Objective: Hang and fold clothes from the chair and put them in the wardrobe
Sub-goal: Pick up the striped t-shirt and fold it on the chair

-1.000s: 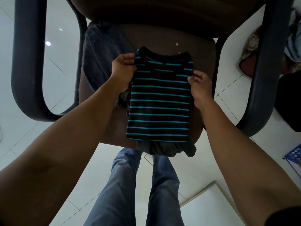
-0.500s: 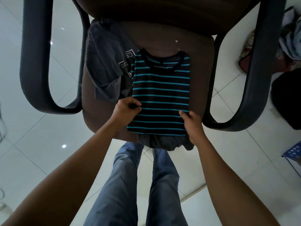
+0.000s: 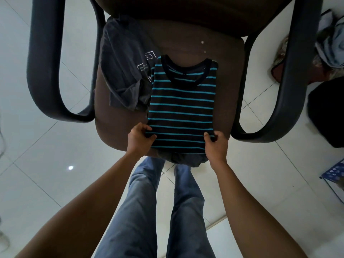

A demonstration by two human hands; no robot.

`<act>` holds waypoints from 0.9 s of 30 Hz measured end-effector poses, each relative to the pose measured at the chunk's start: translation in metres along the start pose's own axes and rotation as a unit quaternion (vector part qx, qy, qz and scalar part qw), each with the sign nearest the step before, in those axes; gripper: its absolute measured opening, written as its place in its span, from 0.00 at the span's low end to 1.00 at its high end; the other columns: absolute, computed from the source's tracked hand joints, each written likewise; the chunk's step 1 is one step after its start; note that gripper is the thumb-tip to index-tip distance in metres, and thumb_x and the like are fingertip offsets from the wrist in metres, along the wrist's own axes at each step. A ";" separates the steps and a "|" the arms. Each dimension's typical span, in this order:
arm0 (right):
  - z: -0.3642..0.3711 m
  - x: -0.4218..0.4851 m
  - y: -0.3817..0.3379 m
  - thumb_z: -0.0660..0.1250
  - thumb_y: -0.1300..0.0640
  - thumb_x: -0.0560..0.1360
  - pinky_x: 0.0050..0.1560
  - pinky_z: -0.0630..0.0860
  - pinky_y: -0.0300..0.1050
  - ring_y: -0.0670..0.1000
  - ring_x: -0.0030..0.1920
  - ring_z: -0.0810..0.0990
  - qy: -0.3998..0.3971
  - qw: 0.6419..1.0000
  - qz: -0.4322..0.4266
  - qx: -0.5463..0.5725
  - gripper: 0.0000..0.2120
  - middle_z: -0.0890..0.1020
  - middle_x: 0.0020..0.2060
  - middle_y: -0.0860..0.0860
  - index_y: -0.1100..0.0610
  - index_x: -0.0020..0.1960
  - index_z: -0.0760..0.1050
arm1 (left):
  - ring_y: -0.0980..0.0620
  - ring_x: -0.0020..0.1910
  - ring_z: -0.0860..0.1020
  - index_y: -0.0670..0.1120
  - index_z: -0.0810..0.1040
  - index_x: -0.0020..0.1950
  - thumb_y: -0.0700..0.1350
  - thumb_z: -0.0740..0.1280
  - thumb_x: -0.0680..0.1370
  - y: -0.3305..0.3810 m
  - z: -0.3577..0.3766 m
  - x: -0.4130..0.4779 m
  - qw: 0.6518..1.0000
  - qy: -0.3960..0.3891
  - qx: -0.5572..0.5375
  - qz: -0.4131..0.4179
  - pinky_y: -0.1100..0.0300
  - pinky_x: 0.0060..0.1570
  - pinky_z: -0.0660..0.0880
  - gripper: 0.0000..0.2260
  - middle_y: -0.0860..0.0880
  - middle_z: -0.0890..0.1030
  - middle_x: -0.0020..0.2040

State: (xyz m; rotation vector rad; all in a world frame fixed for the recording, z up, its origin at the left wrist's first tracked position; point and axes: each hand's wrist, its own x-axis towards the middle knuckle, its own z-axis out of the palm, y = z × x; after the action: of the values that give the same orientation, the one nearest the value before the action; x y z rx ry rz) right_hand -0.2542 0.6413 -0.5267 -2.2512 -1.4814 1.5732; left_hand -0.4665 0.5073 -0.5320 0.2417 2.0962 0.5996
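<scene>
A black T-shirt with teal stripes [image 3: 181, 101] lies folded into a narrow rectangle on the brown chair seat [image 3: 229, 75], collar pointing away from me. My left hand [image 3: 139, 139] pinches its lower left edge. My right hand [image 3: 216, 146] grips the lower right corner. A grey T-shirt with white print [image 3: 122, 71] lies crumpled on the seat's left side, partly under the striped one. More dark grey cloth [image 3: 184, 159] hangs over the seat's front edge beneath the striped shirt.
The chair's black armrests [image 3: 46, 71] loop out on both sides of the seat, and its backrest [image 3: 186, 12] is at the top. A heap of clothes [image 3: 329, 45] and a dark bag [image 3: 327, 112] sit on the white tiled floor at the right. My legs in jeans stand below the seat.
Both hands slid from the shirt's shoulders down its sides to the bottom hem. The grey shirt on the left is now uncovered.
</scene>
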 end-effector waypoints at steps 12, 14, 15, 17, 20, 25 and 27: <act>-0.001 0.019 -0.014 0.75 0.51 0.73 0.66 0.75 0.51 0.49 0.63 0.78 -0.058 0.994 -0.080 -0.050 0.36 0.78 0.64 0.48 0.46 0.75 0.60 | 0.53 0.45 0.77 0.48 0.78 0.42 0.37 0.75 0.73 0.026 -0.003 0.006 0.995 -0.082 -0.063 0.000 0.63 0.43 0.75 0.09 0.51 0.79 0.45; -0.005 0.019 -0.016 0.74 0.54 0.74 0.67 0.75 0.52 0.48 0.63 0.78 -0.060 0.994 -0.085 -0.025 0.35 0.79 0.63 0.47 0.44 0.75 0.61 | 0.53 0.45 0.78 0.46 0.80 0.44 0.37 0.75 0.73 0.026 -0.004 0.002 0.993 -0.089 -0.081 -0.016 0.64 0.43 0.77 0.07 0.50 0.80 0.46; -0.007 0.017 -0.017 0.74 0.55 0.74 0.66 0.76 0.51 0.46 0.62 0.79 -0.060 0.994 -0.091 -0.011 0.33 0.80 0.62 0.46 0.44 0.74 0.62 | 0.53 0.46 0.78 0.46 0.81 0.45 0.37 0.75 0.73 0.028 -0.006 0.000 0.992 -0.089 -0.087 -0.019 0.66 0.42 0.77 0.06 0.50 0.81 0.46; -0.012 0.011 -0.021 0.74 0.57 0.74 0.65 0.77 0.49 0.44 0.61 0.79 -0.058 0.993 -0.101 0.022 0.30 0.80 0.61 0.45 0.45 0.72 0.65 | 0.54 0.47 0.79 0.45 0.82 0.46 0.38 0.76 0.73 0.029 -0.010 -0.003 0.992 -0.084 -0.094 -0.022 0.68 0.43 0.77 0.06 0.50 0.82 0.48; -0.015 0.007 -0.026 0.73 0.58 0.73 0.63 0.78 0.47 0.43 0.61 0.78 -0.059 0.990 -0.114 0.060 0.30 0.78 0.63 0.45 0.43 0.70 0.65 | 0.51 0.50 0.82 0.46 0.82 0.46 0.39 0.76 0.73 0.030 -0.016 -0.007 0.990 -0.070 -0.119 -0.029 0.58 0.50 0.80 0.06 0.47 0.83 0.51; -0.016 0.011 -0.029 0.76 0.55 0.72 0.68 0.73 0.48 0.45 0.67 0.73 -0.136 0.985 -0.106 0.031 0.41 0.71 0.68 0.45 0.42 0.77 0.57 | 0.51 0.48 0.81 0.44 0.80 0.48 0.37 0.74 0.74 0.034 -0.013 -0.014 0.983 -0.080 -0.157 -0.044 0.66 0.43 0.80 0.06 0.47 0.82 0.49; -0.016 0.012 -0.033 0.77 0.56 0.72 0.69 0.72 0.47 0.45 0.69 0.71 -0.153 0.981 -0.121 0.017 0.43 0.69 0.70 0.44 0.41 0.77 0.56 | 0.51 0.50 0.81 0.44 0.81 0.49 0.38 0.74 0.75 0.036 -0.014 -0.016 0.983 -0.078 -0.163 -0.038 0.66 0.43 0.80 0.05 0.47 0.82 0.51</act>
State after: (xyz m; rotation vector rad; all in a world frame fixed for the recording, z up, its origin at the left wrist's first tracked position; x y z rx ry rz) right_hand -0.2643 0.6748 -0.5114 -1.7861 -1.7025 1.9073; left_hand -0.4710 0.5269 -0.4955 0.0218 1.8172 0.8380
